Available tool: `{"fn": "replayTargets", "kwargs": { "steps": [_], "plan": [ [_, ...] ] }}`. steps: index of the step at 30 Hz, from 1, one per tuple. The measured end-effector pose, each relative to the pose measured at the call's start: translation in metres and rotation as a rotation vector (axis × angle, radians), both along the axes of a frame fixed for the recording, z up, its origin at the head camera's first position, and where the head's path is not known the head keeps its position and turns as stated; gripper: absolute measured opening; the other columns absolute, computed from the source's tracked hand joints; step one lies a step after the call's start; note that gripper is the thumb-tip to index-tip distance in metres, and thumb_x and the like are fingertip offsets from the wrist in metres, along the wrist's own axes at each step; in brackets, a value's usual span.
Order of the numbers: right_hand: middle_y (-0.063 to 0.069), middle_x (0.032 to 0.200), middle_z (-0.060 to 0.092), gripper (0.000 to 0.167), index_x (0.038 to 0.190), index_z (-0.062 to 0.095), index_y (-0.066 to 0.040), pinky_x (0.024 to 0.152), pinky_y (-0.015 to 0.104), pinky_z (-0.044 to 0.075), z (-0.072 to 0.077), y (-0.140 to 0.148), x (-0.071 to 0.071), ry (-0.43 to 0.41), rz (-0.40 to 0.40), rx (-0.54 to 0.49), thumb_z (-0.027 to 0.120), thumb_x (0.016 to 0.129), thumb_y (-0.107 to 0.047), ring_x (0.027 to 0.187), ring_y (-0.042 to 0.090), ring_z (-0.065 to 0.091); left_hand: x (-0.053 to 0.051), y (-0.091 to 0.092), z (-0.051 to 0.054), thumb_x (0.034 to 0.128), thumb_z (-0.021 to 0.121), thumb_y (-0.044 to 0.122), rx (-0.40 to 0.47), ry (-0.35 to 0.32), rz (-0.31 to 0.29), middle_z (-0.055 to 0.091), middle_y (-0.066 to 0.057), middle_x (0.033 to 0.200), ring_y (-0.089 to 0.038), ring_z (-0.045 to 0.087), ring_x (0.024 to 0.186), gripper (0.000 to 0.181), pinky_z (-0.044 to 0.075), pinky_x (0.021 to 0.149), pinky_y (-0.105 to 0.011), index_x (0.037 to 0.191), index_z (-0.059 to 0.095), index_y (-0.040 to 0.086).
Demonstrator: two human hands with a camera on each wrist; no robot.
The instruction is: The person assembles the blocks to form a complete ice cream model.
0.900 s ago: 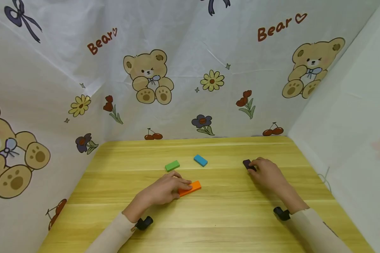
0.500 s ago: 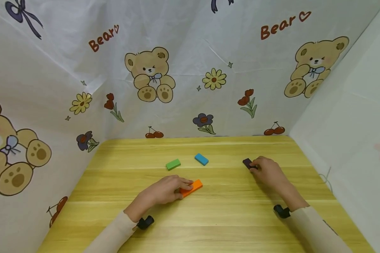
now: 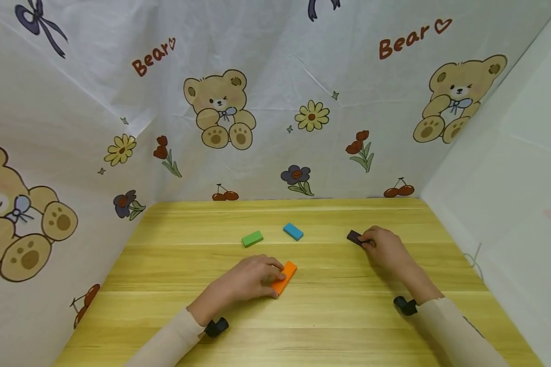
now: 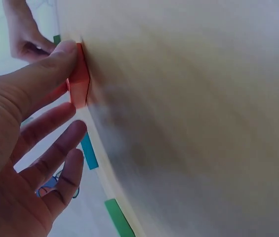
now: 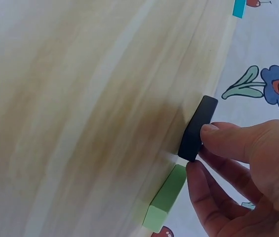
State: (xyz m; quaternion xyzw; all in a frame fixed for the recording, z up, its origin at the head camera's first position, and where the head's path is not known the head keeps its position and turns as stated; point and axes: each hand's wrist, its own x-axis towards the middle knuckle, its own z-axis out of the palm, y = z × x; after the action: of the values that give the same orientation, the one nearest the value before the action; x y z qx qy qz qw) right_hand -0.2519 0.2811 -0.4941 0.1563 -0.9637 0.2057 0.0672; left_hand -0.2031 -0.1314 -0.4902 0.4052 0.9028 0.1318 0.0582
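Observation:
My left hand (image 3: 250, 278) pinches a flat orange block (image 3: 288, 272) between thumb and fingers near the middle of the wooden table. In the left wrist view its thumb lies along the orange block (image 4: 79, 81), while the other fingers spread loosely below. Farther right, my right hand (image 3: 386, 251) holds a black block (image 3: 354, 236) by its near end. Thumb and fingertips grip that black block (image 5: 198, 127) in the right wrist view. Close beside it lies a light green block (image 5: 166, 197), which the right hand hides from the head view.
A green block (image 3: 252, 238) and a blue block (image 3: 293, 232) lie on the table (image 3: 317, 326) beyond the left hand. White cloth (image 3: 266, 61) printed with bears and flowers stands behind and at the left. A pale wall (image 3: 519, 168) borders the right side.
The orange block has turned counterclockwise under my left hand, its far end now pointing more away from me. The black block has also turned slightly, its far end swinging left.

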Motion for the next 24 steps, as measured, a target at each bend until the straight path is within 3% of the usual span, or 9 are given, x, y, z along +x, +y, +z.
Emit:
{"fn": "replayTargets", "kwargs": {
  "steps": [12, 17, 24],
  "plan": [
    [0.019, 0.119, 0.077, 0.014, 0.108, 0.083, -0.002, 0.094, 0.059, 0.060, -0.004, -0.008, -0.007, 0.030, 0.031, -0.038, 0.077, 0.095, 0.001, 0.108, 0.044, 0.074, 0.011, 0.021, -0.006, 0.0906, 0.082, 0.058, -0.070, 0.252, -0.005, 0.073, 0.010, 0.132, -0.013, 0.064, 0.111, 0.042, 0.054, 0.098, -0.033, 0.121, 0.081, 0.030],
    [0.020, 0.120, 0.078, 0.014, 0.108, 0.083, -0.003, 0.095, 0.060, 0.059, -0.006, -0.010, -0.010, 0.041, 0.040, -0.027, 0.076, 0.096, 0.001, 0.109, 0.045, 0.074, 0.017, 0.030, -0.005, 0.0906, 0.080, 0.061, -0.093, 0.291, 0.007, 0.074, 0.011, 0.127, -0.013, 0.064, 0.108, 0.040, 0.054, 0.094, -0.033, 0.116, 0.081, 0.030],
    [0.019, 0.122, 0.077, 0.015, 0.109, 0.083, -0.004, 0.097, 0.060, 0.059, -0.005, -0.014, -0.011, 0.025, 0.041, -0.019, 0.075, 0.098, 0.001, 0.112, 0.045, 0.073, 0.021, 0.041, -0.010, 0.0890, 0.082, 0.061, -0.048, 0.293, 0.043, 0.072, 0.013, 0.111, -0.009, 0.059, 0.093, 0.038, 0.051, 0.081, -0.025, 0.109, 0.080, 0.029]
  ]
}}
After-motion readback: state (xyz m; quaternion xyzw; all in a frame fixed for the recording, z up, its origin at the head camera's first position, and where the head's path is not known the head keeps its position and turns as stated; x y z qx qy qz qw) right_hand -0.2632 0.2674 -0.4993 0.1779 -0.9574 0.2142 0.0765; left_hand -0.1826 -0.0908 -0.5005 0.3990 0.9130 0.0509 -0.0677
